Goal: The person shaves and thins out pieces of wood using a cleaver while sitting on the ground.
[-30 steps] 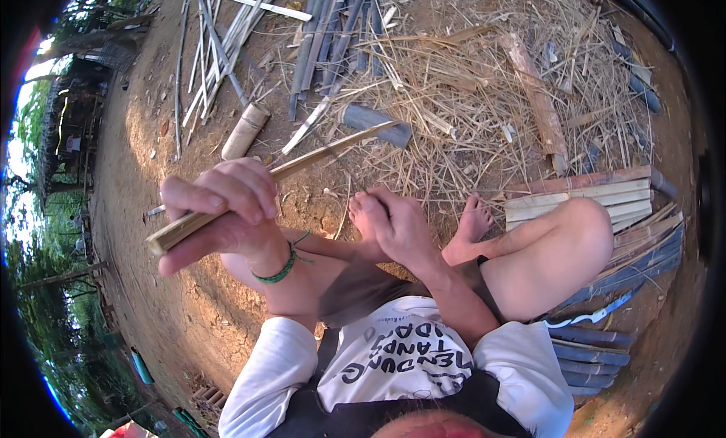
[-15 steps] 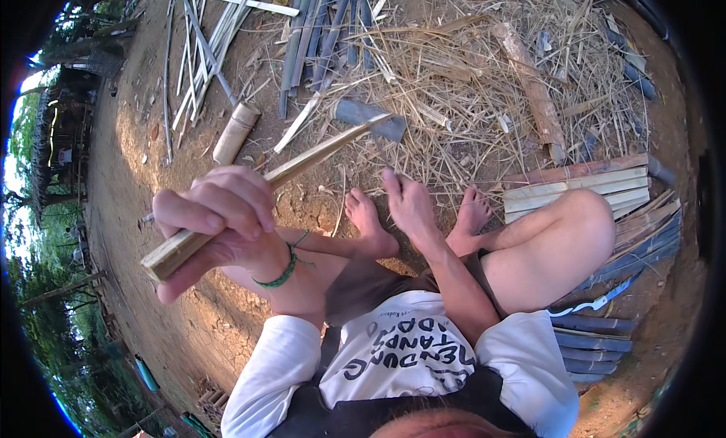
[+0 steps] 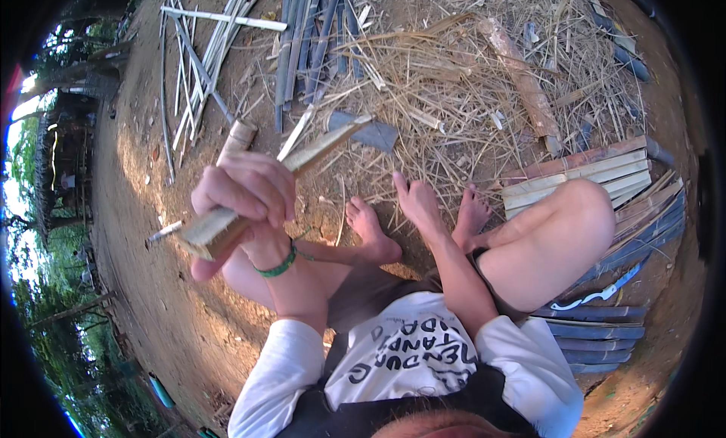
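Observation:
My left hand (image 3: 246, 192) is closed around a split bamboo strip (image 3: 321, 152), holding it raised and slanting over the ground in front of me. Its thick cut end points toward me, and the tapered end points away to the right. A green cord bracelet circles that wrist. My right hand (image 3: 418, 202) hovers low between my bare feet, apart from the strip. Its fingers look mostly curled, with the thumb side facing forward; whatever it grips is hidden. Beyond both hands lies a short dark bamboo piece (image 3: 374, 135). Near my left hand a short bamboo tube (image 3: 240, 134) rests on the soil.
Pale shavings (image 3: 431, 82) cover the ground ahead. Thin pale strips (image 3: 208, 56) and dark bamboo lengths (image 3: 310, 41) lie at the back. Split bamboo pieces (image 3: 578, 177) are stacked on the right, beside a knife (image 3: 603, 293) with a pale handle. A bamboo log (image 3: 522, 79) lies among the shavings.
My left hand has shifted right and slightly down with the bamboo strip, its thick end moving right too. The right hand has moved slightly right and stays low between the feet.

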### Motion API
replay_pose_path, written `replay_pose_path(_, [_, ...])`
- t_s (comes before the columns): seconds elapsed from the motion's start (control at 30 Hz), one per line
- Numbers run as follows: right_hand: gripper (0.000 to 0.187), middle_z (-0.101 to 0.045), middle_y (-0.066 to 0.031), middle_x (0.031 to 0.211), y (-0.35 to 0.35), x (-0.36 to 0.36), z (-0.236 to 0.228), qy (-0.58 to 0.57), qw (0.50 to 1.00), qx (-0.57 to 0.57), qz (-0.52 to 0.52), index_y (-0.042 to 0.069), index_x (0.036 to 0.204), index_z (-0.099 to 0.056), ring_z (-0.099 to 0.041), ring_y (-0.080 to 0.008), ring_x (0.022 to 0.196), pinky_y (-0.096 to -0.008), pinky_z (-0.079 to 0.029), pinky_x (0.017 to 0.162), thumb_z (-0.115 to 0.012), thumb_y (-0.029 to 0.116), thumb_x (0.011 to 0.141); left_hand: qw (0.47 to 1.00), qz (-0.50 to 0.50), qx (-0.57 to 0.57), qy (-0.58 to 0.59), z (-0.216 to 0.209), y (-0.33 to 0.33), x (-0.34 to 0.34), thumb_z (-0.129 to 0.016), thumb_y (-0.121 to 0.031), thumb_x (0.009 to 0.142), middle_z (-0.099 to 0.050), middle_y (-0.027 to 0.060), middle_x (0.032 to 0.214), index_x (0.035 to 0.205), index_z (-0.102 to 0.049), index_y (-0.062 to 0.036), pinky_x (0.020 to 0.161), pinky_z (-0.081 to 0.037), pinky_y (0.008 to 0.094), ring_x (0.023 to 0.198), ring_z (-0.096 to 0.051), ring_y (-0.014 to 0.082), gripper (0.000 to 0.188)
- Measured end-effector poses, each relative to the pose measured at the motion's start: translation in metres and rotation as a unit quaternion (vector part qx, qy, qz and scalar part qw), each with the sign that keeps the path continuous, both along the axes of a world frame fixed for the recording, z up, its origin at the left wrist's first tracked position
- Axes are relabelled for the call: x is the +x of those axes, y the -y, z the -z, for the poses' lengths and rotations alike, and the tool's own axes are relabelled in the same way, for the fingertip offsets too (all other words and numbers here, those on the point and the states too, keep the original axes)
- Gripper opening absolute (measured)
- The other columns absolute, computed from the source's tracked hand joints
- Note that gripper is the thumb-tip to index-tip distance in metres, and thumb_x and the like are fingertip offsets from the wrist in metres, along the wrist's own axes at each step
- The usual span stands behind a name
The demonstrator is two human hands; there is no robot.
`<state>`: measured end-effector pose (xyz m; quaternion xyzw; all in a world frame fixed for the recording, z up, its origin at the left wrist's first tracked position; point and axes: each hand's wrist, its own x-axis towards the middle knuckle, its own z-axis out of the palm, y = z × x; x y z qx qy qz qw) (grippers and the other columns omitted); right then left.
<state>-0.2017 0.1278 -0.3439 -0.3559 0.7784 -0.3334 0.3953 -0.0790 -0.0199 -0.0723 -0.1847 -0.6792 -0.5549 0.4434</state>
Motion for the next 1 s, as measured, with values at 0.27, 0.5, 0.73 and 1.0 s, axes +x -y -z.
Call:
replay_pose_path(0.27, [0.054, -0.06, -0.025, 0.062, 0.006, 0.011, -0.048, 0.02, 0.98, -0.197, 0.026, -0.004, 0.074, -0.066, -0.063, -0.0435, 0.062, -0.0477, -0.048, 0.058, -0.052, 0.043, 0.099, 0.999, -0.005, 0.031, -0.002, 0.008, 0.003, 0.016, -0.053, -0.084, 0.075, -0.055, 0.0037, 0.048, 0.071, -0.051, -0.007, 0.037, -0.046, 0.0262, 0.039, -0.056, 0.0173, 0.077])
replay_pose_path(0.5, [0.065, -0.06, -0.0327, 0.069, 0.018, 0.025, 0.0, -0.073, 0.996, -0.059, 0.013, -0.006, 0.077, -0.068, -0.062, -0.0506, 0.073, -0.0538, -0.047, 0.064, -0.047, 0.051, 0.098, 0.994, -0.087, 0.072, 0.01, 0.015, 0.0, 0.047, -0.048, -0.089, 0.071, -0.051, -0.0001, 0.048, 0.069, -0.051, -0.0111, 0.04, -0.039, 0.0252, 0.041, -0.053, 0.0156, 0.078])
replay_pose_path(0.73, [0.061, -0.064, -0.0314, 0.075, 0.0, 0.025, -0.044, -0.07, 0.984, -0.163, 0.017, -0.006, 0.09, -0.069, -0.062, -0.0513, 0.079, -0.0559, -0.047, 0.068, -0.042, 0.049, 0.1, 0.99, -0.106, 0.092, 0.001, 0.013, -0.009, 0.015, -0.049, -0.083, 0.075, -0.052, 0.0026, 0.047, 0.062, -0.049, -0.0045, 0.036, -0.037, 0.0219, 0.038, -0.05, 0.0113, 0.08])
replay_pose_path(1.0, [0.066, -0.064, -0.0351, 0.081, 0.009, 0.013, 0.014, -0.119, 0.993, 0.013, -0.003, -0.012, 0.086, -0.068, -0.063, -0.0503, 0.085, -0.0557, -0.048, 0.075, -0.046, 0.049, 0.098, 0.981, -0.179, 0.076, 0.019, -0.015, -0.031, 0.026, -0.043, -0.082, 0.079, -0.05, 0.0022, 0.043, 0.06, -0.045, -0.0068, 0.035, -0.038, 0.0198, 0.036, -0.05, 0.0094, 0.077])
